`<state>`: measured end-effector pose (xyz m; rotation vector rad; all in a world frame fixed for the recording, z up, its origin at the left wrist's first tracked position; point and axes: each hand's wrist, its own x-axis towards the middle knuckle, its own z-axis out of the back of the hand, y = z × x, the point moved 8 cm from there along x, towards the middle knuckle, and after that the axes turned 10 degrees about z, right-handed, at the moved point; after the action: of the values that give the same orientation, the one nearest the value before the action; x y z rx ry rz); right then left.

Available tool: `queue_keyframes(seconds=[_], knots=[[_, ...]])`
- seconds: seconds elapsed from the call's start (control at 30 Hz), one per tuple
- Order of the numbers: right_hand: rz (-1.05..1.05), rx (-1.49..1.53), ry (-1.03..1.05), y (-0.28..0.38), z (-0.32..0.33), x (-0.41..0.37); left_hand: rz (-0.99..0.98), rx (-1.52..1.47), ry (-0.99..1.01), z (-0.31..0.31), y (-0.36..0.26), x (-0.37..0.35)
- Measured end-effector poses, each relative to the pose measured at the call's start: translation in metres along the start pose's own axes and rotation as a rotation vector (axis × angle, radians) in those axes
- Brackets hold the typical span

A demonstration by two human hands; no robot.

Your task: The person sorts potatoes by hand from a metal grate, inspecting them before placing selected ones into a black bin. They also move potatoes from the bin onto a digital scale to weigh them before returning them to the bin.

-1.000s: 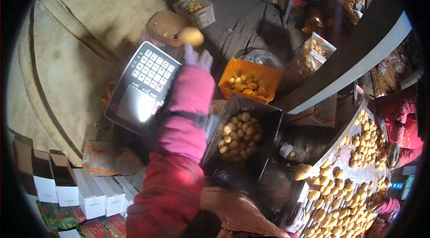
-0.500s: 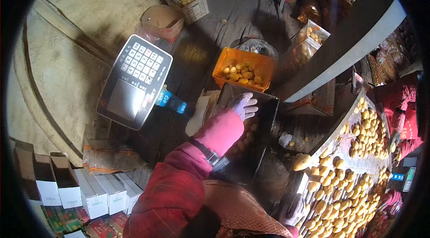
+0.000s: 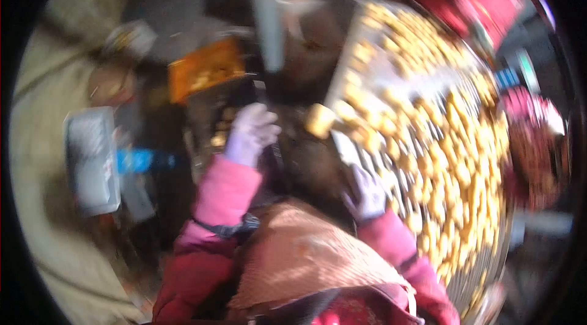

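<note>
The picture is smeared by motion. My left hand [image 3: 251, 135], in a pale purple glove with a pink sleeve, hovers over the dark bin [image 3: 223, 123] of potatoes, and I see nothing in it. My right hand [image 3: 367, 193], also gloved, rests at the near edge of the sorting table [image 3: 351, 154], which is covered with yellow potatoes [image 3: 440, 141]. The blur hides whether its fingers hold anything. One larger potato [image 3: 321, 120] sits at the table's corner, between my two hands.
An orange crate [image 3: 205, 68] of potatoes stands beyond the bin. A weighing scale [image 3: 92, 160] and a blue object [image 3: 137, 160] lie to the left. Another person in red [image 3: 532, 160] stands across the table at the right. A pale post [image 3: 269, 13] rises at top centre.
The view has swung right and blurred, and the potato table now fills the right side. My left hand has lifted from inside the bin. My right hand has come into view.
</note>
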<state>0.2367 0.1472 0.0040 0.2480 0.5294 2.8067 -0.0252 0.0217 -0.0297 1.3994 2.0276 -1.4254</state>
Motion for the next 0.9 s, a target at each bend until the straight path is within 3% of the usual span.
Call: queue_keyframes(seconds=[0.1, 0.17, 0.27, 0.33, 0.4, 0.43, 0.5, 0.53, 0.6, 0.63, 0.67, 0.73, 0.77, 0.8, 0.9], knots=[[-0.015, 0.073, -0.143, -0.013, 0.007, -0.019, 0.009, 0.091, 0.304, -0.056, 0.034, -0.007], [-0.018, 0.059, -0.256, -0.017, 0.041, -0.037, 0.076, 0.364, 0.656, -0.098, 0.070, -0.013], [-0.195, -0.114, -0.438, -0.056, 0.074, -0.102, -0.201, 0.616, 0.844, -0.144, 0.115, -0.080], [-0.410, -0.204, -0.445, -0.093, 0.089, -0.155, -0.392, 1.138, 0.914, -0.166, 0.155, -0.095], [-0.547, -0.332, -0.433, -0.115, 0.095, -0.207, -0.693, 1.380, 1.117, -0.192, 0.184, -0.115], [-0.647, -0.387, -0.353, -0.126, 0.093, -0.227, -0.689, 1.383, 1.137, -0.199, 0.195, -0.116], [-0.725, -0.329, -0.275, -0.139, 0.085, -0.243, -0.874, 1.643, 1.233, -0.206, 0.225, -0.122], [-0.745, -0.293, -0.226, -0.144, 0.078, -0.244, -0.872, 1.651, 1.233, -0.206, 0.234, -0.119], [-0.710, -0.311, -0.294, -0.152, 0.069, -0.229, -1.002, 1.943, 1.040, -0.202, 0.253, -0.100], [-0.713, -0.248, -0.329, -0.153, 0.067, -0.221, -0.947, 1.978, 1.044, -0.199, 0.260, -0.089], [-0.613, -0.267, -0.344, -0.154, 0.061, -0.204, -0.957, 1.975, 1.049, -0.202, 0.258, -0.087], [-0.672, -0.138, -0.275, -0.146, 0.058, -0.172, -1.061, 1.920, 0.907, -0.216, 0.246, -0.080], [-0.563, -0.227, -0.351, -0.144, 0.058, -0.159, -1.045, 2.003, 0.768, -0.230, 0.231, -0.080], [-0.610, -0.107, -0.347, -0.151, 0.050, -0.147, -1.069, 1.946, 0.682, -0.230, 0.226, -0.062], [-0.534, -0.073, -0.325, -0.154, 0.039, -0.100, -1.089, 1.973, 0.583, -0.230, 0.213, -0.029]])
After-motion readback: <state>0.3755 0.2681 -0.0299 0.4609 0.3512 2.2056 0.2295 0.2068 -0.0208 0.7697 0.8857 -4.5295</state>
